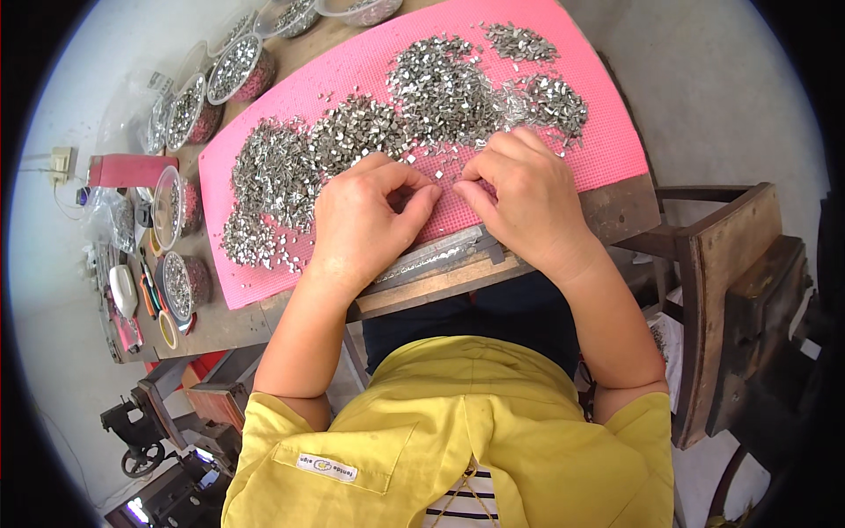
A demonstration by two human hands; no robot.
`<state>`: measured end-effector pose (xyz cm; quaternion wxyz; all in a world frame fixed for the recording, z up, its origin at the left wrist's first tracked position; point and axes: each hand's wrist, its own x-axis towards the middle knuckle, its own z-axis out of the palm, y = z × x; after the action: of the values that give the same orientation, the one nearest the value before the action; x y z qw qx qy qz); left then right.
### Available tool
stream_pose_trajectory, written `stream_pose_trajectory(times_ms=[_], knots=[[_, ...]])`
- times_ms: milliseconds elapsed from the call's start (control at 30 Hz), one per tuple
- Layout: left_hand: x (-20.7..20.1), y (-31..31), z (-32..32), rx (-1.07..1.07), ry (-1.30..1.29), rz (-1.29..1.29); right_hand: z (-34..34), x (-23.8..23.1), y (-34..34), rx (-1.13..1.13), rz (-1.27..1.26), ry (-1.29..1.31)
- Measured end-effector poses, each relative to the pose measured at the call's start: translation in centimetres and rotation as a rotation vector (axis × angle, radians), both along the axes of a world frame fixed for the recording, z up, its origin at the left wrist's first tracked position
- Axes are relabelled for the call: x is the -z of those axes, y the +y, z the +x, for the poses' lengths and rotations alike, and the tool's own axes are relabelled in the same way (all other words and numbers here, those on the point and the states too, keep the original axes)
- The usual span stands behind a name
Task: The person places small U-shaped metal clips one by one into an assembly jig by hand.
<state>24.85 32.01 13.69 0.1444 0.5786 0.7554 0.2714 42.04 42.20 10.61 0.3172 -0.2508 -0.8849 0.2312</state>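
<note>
A pink textured mat [273,101] covers the table and bears several heaps of small silvery metal pieces [440,92]. Close to the mat's front edge, my left hand [370,211] is closed, thumb and forefinger pinched together. What lies between those fingertips, if anything, is too small to make out. My right hand [528,198] faces it across a narrow gap, its fingers also pinched and their contents hidden. Loose metal bits lie on the mat just beyond and between both hands. Below them, a grey metal rail [431,257] holding a row of small shiny pieces runs along the table's front edge.
Clear plastic tubs of metal pieces [239,70] line the table's far left side. Scissors with orange handles [148,299], a tape roll [168,329] and a white device [123,291] lie at the left. A wooden chair [735,299] stands at the right.
</note>
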Motion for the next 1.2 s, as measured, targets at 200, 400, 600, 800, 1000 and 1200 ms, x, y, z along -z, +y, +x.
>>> stream_pose_trajectory(times_ms=[200,400,600,800,1000,1200], knots=[[-0.2,0.3,0.8,0.036,0.199,0.008,-0.3,-0.1,-0.2,0.021,0.057,-0.026],[0.6,-0.3,0.2,0.106,0.050,0.087,1.9,-0.7,-2.1,-0.175,-0.226,0.070],[0.6,-0.7,0.1,0.080,0.022,0.043,2.4,-0.4,-4.0,-0.180,-0.189,0.120],[0.8,-1.1,0.4,0.034,0.077,0.087,2.1,-0.8,-4.4,-0.218,-0.054,0.051],[1.1,-1.3,0.5,0.046,0.158,0.146,2.0,-0.9,-4.4,-0.207,-0.018,0.026],[0.7,-2.8,0.5,0.046,-0.123,0.162,2.0,-1.6,-4.4,-0.214,0.031,-0.027]])
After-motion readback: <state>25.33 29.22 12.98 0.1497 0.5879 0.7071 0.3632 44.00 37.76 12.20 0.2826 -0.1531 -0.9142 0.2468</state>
